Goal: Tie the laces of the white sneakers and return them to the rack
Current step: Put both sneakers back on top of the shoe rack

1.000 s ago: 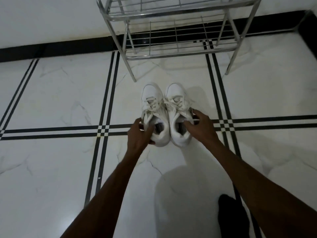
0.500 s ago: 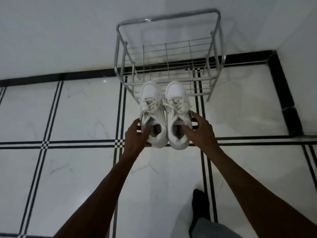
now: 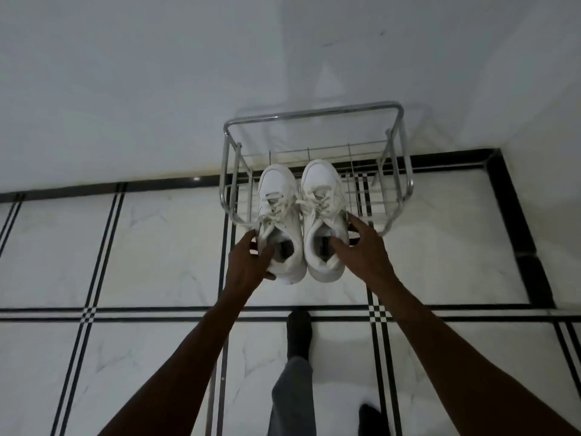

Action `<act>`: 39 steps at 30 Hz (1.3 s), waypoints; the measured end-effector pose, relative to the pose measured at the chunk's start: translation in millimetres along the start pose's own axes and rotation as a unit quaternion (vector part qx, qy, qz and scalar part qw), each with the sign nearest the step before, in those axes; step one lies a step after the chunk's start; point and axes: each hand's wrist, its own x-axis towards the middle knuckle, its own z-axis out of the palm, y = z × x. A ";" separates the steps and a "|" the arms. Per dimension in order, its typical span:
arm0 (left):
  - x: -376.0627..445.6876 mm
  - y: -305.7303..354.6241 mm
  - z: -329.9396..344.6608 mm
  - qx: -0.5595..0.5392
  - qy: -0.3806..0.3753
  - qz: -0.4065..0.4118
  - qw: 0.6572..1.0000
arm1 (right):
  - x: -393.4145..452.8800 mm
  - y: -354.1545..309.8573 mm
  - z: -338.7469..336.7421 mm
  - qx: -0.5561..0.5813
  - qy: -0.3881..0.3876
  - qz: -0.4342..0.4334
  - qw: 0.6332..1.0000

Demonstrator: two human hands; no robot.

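Observation:
Two white sneakers are held side by side in the air, toes pointing away from me, laces tied in bows. My left hand (image 3: 250,262) grips the heel collar of the left sneaker (image 3: 278,215), thumb inside the opening. My right hand (image 3: 361,250) grips the right sneaker (image 3: 322,202) the same way. The toes of both shoes overlap the top shelf of the chrome wire shoe rack (image 3: 399,152), which stands against the white wall. Whether the soles touch the shelf I cannot tell.
The floor is white marble tile with black double stripes (image 3: 94,313) and a black border along the wall (image 3: 503,196). My legs in grey trousers (image 3: 292,401) and dark socks (image 3: 298,332) stand below the shoes. A wall corner lies to the right of the rack.
Both hands have lifted the sneakers off the floor and carried them forward over the rack's top shelf. My view has risen, so the rack looks smaller and lower.

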 end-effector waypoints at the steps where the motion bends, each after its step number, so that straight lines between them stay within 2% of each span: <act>1: 19.3 2.3 -1.8 0.001 -0.002 0.005 1.000 | 16.6 -1.9 4.4 -0.002 0.002 0.005 1.000; 10: 159.7 9.8 1.3 0.017 -0.033 -0.015 0.999 | 143.6 2.9 40.3 -0.012 0.005 0.049 0.999; 18: 222.9 12.1 18.8 0.015 -0.038 -0.026 0.999 | 209.0 19.8 48.5 -0.027 -0.005 0.055 0.998; 32: 234.1 10.5 24.3 0.034 -0.029 -0.057 0.997 | 218.2 24.1 46.0 -0.044 -0.050 0.082 0.994; 35: 235.2 10.3 20.0 0.073 -0.033 -0.051 0.995 | 215.8 20.9 45.0 -0.073 -0.054 0.076 0.993; 39: 226.4 18.5 14.3 0.196 0.003 0.000 0.981 | 209.1 4.3 36.9 -0.201 -0.027 0.025 0.979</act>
